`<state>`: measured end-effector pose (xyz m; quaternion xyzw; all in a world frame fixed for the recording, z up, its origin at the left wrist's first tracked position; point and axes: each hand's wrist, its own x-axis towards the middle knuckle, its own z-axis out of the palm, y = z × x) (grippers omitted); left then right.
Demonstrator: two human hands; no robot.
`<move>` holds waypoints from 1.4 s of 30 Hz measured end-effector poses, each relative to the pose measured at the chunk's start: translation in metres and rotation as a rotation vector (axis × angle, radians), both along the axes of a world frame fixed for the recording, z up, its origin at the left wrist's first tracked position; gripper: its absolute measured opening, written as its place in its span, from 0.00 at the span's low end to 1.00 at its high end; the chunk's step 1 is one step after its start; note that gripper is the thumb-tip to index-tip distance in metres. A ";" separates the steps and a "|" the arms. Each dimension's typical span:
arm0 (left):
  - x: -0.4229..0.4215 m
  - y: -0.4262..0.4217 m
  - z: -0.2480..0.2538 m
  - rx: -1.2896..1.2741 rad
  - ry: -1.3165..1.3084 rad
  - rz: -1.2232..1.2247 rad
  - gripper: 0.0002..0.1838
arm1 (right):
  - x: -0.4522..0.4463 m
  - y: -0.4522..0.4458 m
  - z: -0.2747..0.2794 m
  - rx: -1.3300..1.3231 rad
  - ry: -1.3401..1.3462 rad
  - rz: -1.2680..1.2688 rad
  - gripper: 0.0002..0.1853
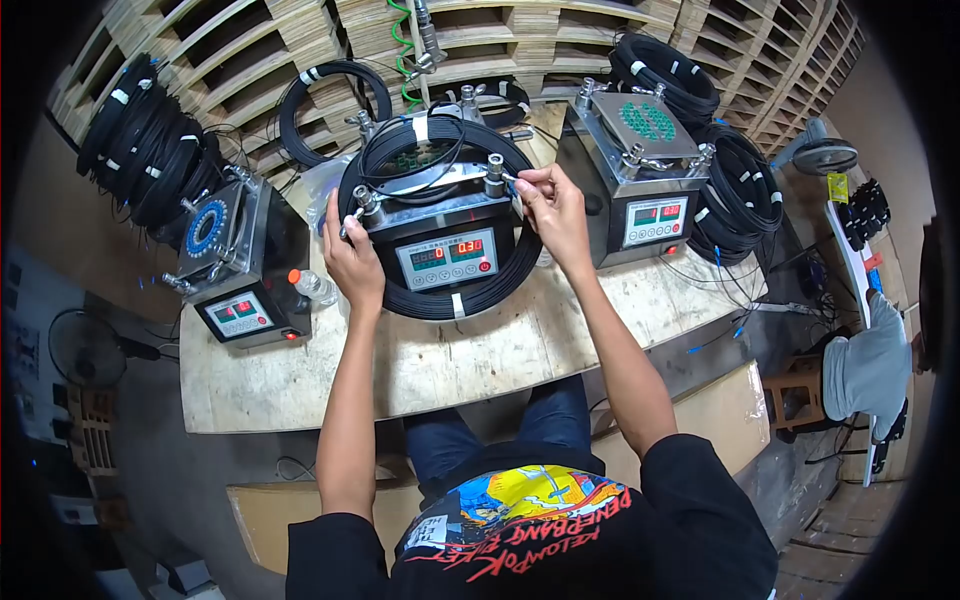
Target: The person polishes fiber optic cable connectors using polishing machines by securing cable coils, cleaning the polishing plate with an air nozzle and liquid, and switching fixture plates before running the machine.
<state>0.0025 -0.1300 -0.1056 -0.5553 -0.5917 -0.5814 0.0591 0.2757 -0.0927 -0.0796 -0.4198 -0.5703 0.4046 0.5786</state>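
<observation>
The central display (447, 262) reads "0" and "0.3", last digit unclear; the right display (655, 220), "1"; the black shirt (560, 565), "KELOMPOK" and "PENERBANG".

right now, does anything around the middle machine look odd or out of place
Nothing is plainly spilled or damaged. The one oddity is the black cable coil around the middle machine, ringing its lit display, whereas other coils sit to the sides or behind. It may be deliberate.

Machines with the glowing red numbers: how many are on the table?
3: the left machine, beside the orange-capped bottle; the middle machine, seen through a black cable coil; and the right machine. All stand on the wooden table.
</observation>
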 end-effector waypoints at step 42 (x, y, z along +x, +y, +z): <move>-0.018 -0.007 -0.009 -0.014 -0.030 -0.112 0.30 | -0.047 -0.062 -0.038 0.432 -0.381 -0.212 0.24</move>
